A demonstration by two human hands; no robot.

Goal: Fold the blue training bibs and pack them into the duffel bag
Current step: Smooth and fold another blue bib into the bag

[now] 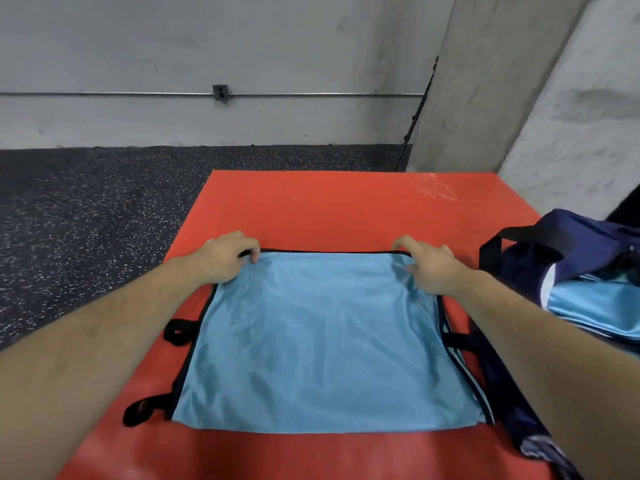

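One blue bib lies spread flat on the red mat, roughly in the middle of it, with black trim along its far, left and right edges. Two hands are on it. The left hand is at the far left corner, its fingers curled over and pinching the trimmed edge. The right hand is at the far right corner, fingers and thumb nipping the fabric there. Both forearms reach in from the near side, over the bib's left and right edges.

Two black strap loops stick out from the bib's left edge, one about halfway along and one near the front corner. One black strap shows on the right edge, partly hidden by the right forearm.

One navy duffel bag sits at the right edge of the mat, just beside the bib, its mouth open and one black handle arched over it. More light blue fabric lies inside; how many pieces, I cannot tell.

Bare red mat lies beyond the bib's far edge, in a narrower strip to its left, and along the near side. The speckled dark floor stretches to the left and behind, up to the grey wall with its one outlet. A concrete pillar stands close behind the mat's far right corner.
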